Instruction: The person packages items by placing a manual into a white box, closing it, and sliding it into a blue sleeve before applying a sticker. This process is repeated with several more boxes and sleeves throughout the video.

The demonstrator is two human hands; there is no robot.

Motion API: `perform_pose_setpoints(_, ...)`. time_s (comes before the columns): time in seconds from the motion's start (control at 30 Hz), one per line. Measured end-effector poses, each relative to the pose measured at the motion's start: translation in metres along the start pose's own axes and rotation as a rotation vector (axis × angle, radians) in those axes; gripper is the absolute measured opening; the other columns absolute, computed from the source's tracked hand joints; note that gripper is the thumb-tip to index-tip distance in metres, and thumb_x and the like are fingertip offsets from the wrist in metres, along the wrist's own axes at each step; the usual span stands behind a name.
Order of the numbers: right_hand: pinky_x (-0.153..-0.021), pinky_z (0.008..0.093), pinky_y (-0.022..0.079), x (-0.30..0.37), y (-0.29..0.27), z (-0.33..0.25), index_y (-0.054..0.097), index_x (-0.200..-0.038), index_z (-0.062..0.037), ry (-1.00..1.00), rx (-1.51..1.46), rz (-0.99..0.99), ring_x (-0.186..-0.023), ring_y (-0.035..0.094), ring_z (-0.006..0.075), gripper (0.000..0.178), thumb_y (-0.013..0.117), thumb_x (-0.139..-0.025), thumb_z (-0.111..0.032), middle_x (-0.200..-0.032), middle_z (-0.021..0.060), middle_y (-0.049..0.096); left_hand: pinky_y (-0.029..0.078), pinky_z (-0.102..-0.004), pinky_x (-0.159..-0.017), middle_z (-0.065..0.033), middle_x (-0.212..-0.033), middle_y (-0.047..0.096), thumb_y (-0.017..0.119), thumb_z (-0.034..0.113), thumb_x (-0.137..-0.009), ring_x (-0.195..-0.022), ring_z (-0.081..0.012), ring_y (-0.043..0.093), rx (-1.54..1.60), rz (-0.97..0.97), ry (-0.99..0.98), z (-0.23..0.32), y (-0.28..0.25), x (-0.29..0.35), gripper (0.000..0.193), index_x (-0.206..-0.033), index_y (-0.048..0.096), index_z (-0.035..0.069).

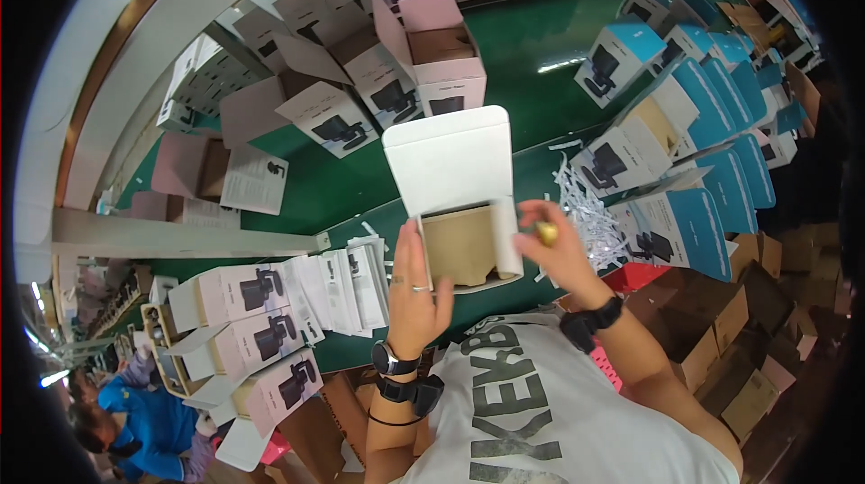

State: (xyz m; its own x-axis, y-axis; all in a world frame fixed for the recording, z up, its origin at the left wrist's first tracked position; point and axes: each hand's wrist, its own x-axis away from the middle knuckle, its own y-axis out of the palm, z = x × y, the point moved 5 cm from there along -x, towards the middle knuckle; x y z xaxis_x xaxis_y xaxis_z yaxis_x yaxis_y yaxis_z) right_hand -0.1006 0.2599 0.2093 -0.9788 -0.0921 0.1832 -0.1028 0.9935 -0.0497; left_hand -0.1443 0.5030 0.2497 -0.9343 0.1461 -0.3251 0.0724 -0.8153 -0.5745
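An open white carton (448,159) stands in front of me, its lid raised at the back. Inside it lies a brown cardboard insert (459,245). My left hand (416,299) rests along the carton's left wall, fingers stretched out and thumb apart. At the right wall and its side flap is my right hand (556,254), with fingers bent. A small gold-yellow rounded object (546,232) shows at those fingers; its kind is not clear.
Shredded white paper (590,218) lies to the right, beside blue-and-white printed boxes (622,60). Leaflets (347,290) stand in a row on the left, near more open boxes (261,340). Opened cartons line the green table (523,24). A co-worker in blue (149,421) is at lower left.
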Motion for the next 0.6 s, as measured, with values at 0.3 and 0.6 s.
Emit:
perform_pose_setpoints(0.3,-0.072,0.0371,0.054,-0.011,-0.007,-0.026,0.068,-0.118,-0.0074,-0.302,0.415,0.01,-0.082,0.069,0.0292,0.028,0.076,-0.093,-0.018,-0.101,0.0112,0.07,0.024,-0.0609,-0.125,-0.0325,-0.165,0.031,0.083,0.04,-0.082,-0.153,-0.0501,0.03,-0.612,-0.272,0.113,0.025,0.053,-0.003,0.095,-0.162,0.04,0.014)
perform_pose_setpoints(0.6,-0.065,0.0396,0.051,-0.023,-0.013,-0.057,0.073,-0.098,-0.0096,-0.548,0.843,0.209,-0.073,0.069,0.0283,0.013,0.078,-0.089,-0.017,-0.083,0.0061,0.071,0.022,-0.0612,-0.125,-0.0322,-0.165,0.032,0.084,0.04,-0.08,-0.154,-0.0498,0.029,-0.584,-0.251,0.129,0.025,0.057,0.001,0.098,-0.163,0.038,0.014)
